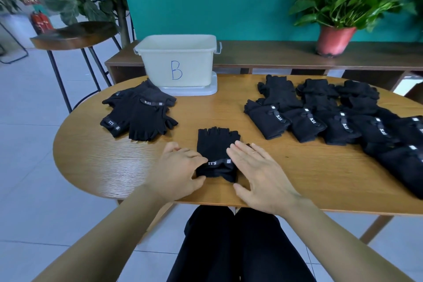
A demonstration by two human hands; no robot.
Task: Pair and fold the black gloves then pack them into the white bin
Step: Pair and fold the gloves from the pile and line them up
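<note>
A black fingerless glove pair [215,146] lies flat near the table's front edge, cuff toward me, finger ends pointing away. My left hand [177,170] grips its cuff at the left, thumb and fingers on the fabric. My right hand [258,176] lies flat with straight fingers, its fingertips touching the glove's right edge. A loose heap of unfolded black gloves [139,113] sits at the left. Several folded glove pairs [320,112] lie in rows at the right. The white bin [177,62], marked with a blue "B", stands at the back; its inside is hidden.
The round wooden table [91,155] ends just in front of my hands. The bin rests on a white lid [194,90]. A stool [75,36] stands at the left, and a potted plant [336,39] sits on a low shelf behind.
</note>
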